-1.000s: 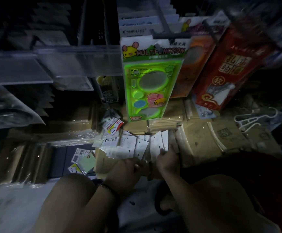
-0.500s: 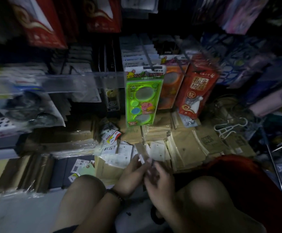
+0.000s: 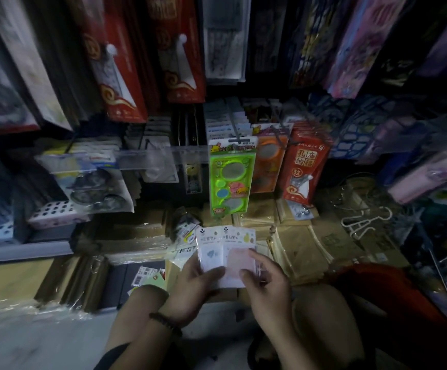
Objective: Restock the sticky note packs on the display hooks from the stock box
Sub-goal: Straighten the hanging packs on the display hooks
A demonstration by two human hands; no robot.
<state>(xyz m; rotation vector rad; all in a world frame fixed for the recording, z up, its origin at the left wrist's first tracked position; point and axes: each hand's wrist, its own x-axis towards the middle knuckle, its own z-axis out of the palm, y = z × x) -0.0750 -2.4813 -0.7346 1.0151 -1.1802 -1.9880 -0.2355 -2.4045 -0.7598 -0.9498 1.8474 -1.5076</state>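
Two sticky note packs [image 3: 225, 249] with white header cards are held side by side, upright, at the centre of the head view. My left hand [image 3: 194, 287] grips the left pack from below with its thumb across the front. My right hand [image 3: 265, 279] holds the pinkish right pack by its lower right edge. Below and behind them a brown stock box [image 3: 174, 273] holds more loose packs [image 3: 186, 252]. Display hooks [image 3: 234, 124] stick out above, carrying rows of carded goods.
A green stencil card [image 3: 231, 177], an orange one [image 3: 269, 166] and a red packet [image 3: 303, 169] hang just above the packs. Stacked brown wrapped bundles [image 3: 305, 249] lie to the right, a white hanger [image 3: 363, 222] beyond them. My bare knees fill the foreground.
Both hands came up out of the stock box holding the two packs, now lifted and facing me. The camera tilted upward, bringing more of the hanging display into sight.
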